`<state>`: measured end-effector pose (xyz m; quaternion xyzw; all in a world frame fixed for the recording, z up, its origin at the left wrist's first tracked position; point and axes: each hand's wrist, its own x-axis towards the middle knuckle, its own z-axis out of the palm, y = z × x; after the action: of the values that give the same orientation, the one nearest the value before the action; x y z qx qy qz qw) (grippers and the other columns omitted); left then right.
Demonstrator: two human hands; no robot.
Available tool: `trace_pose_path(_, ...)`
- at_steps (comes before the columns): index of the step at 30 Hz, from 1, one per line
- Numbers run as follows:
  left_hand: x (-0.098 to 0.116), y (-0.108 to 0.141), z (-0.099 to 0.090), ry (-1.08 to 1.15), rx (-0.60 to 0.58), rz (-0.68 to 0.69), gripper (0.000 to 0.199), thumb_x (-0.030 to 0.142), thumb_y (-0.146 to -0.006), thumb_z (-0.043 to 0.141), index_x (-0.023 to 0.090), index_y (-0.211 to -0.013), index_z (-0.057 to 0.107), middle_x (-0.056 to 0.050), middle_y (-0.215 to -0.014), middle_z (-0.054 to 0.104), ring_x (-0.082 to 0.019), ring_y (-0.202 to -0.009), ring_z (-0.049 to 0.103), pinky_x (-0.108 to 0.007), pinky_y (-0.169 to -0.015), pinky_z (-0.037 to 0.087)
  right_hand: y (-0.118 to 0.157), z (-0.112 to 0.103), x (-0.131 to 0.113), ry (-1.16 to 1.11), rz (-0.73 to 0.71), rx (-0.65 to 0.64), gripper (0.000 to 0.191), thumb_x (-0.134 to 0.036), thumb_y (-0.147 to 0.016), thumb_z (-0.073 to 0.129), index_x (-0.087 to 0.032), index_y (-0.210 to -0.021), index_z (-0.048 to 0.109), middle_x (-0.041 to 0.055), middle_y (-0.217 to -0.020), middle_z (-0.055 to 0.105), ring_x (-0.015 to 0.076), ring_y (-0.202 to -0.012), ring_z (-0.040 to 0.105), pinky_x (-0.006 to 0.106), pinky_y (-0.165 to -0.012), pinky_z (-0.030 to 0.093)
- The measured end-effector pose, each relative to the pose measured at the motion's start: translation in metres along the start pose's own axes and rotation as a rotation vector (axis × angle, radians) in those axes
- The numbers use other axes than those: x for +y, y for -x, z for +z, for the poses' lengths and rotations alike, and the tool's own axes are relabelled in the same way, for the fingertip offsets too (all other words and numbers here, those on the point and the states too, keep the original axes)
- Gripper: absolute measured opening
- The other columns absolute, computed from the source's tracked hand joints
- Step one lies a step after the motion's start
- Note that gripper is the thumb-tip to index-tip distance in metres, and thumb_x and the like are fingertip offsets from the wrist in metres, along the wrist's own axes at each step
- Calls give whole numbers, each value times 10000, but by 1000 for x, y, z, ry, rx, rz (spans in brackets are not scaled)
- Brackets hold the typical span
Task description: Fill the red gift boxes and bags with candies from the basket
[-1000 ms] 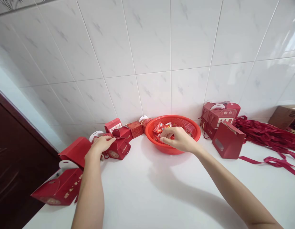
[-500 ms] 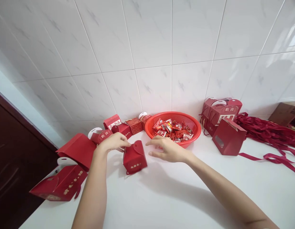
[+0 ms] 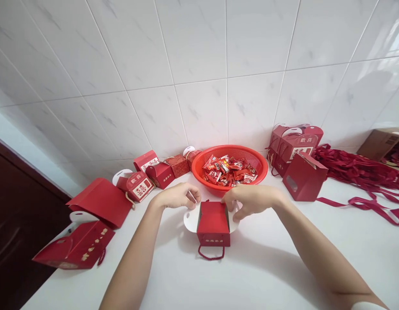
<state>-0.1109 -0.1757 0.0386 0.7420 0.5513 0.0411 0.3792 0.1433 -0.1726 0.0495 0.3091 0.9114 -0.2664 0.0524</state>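
Note:
A small red box stands on the white table in front of me, its two rounded side flaps spread outward with their white insides showing. A dark red cord handle hangs from its front. My left hand is at the left flap, thumb and fingers closed around its upper edge. On the other side, my right hand has its fingers curled round the right flap. Behind the box sits a red plastic basket with wrapped candies in it.
Several red gift boxes line the left side up to the wall. More boxes stand at the right, beside a heap of dark red ribbons. A cardboard box is at the far right.
The small box has moved right and turned, and its side flaps are now folded out. Both hands have shifted right and have come onto the flaps.

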Motion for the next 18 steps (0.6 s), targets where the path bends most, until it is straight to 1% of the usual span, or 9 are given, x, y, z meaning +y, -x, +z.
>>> trace_pose_path(3, 6, -2, 8, -195, 32, -23, 164, 194, -601, 611, 201, -765, 618, -29, -944, 669, -238, -951, 617, -283, -717, 484, 0, 5, -6, 120, 138, 26, 153, -180, -717, 767, -172, -844, 683, 45, -877, 691, 193, -760, 625, 248, -552, 356)
trace_pose_path(5, 11, -1, 14, -275, 62, -6, 227, 185, -604, 616, 206, -830, 618, -33, -1008, 650, -230, -942, 608, -269, -670, 464, -3, 13, -15, 264, 166, 69, 140, -176, -707, 769, -156, -819, 687, 79, -894, 702, 236, -853, 640, 275, -632, 395)
trace_pose_path(7, 17, 2, 19, -289, 27, 28, 327, 172, -617, 605, 210, -941, 617, -42, -1073, 625, -215, -918, 617, -265, -637, 454, -7, 21, -23, 416, 185, 105, 108, -121, -716, 732, -136, -817, 697, 120, -912, 712, 286, -987, 631, 311, -747, 419)
trace_pose_path(9, 24, 5, 24, -269, -34, 72, 421, 157, -633, 577, 208, -1050, 604, -57, -1121, 604, -202, -882, 631, -271, -630, 461, -10, 27, -27, 497, 222, 113, 141, -63, -721, 686, -119, -850, 705, 145, -905, 715, 311, -1050, 619, 332, -805, 421)
trace_pose_path(11, 32, 8, 30, -265, -52, 136, 441, 172, -674, 559, 206, -1111, 598, -70, -1150, 594, -209, -901, 635, -288, -678, 482, -11, 28, -27, 483, 233, 112, 163, -59, -722, 674, -119, -870, 703, 145, -895, 714, 307, -1014, 634, 324, -767, 423)
trace_pose_path(13, 41, 11, 38, -302, -12, 183, 387, 243, -734, 571, 215, -1119, 607, -73, -1143, 594, -233, -958, 626, -310, -742, 488, -10, 25, -22, 401, 197, 108, 144, -84, -724, 678, -132, -859, 693, 124, -905, 706, 271, -917, 653, 296, -674, 407)
trace_pose_path(14, 45, 12, 42, -335, 16, 175, 369, 289, -751, 587, 220, -1113, 608, -73, -1129, 594, -246, -972, 621, -318, -750, 484, -8, 22, -20, 350, 168, 94, 137, -87, -725, 672, -140, -851, 686, 110, -919, 699, 246, -870, 654, 281, -625, 389)
trace_pose_path(16, 52, 14, 51, -413, 54, 95, 392, 339, -735, 632, 219, -1106, 595, -77, -1104, 591, -259, -941, 625, -322, -705, 472, -2, 16, -15, 260, 100, 54, 153, -72, -727, 649, -157, -851, 677, 85, -961, 685, 202, -812, 644, 260, -559, 355)
trace_pose_path(18, 57, 15, 58, -492, 69, 11, 438, 334, -704, 660, 209, -1114, 571, -90, -1105, 590, -261, -879, 633, -319, -641, 448, 4, 10, -13, 222, 49, 41, 199, -39, -727, 622, -172, -865, 675, 66, -984, 677, 182, -796, 633, 251, -556, 358)
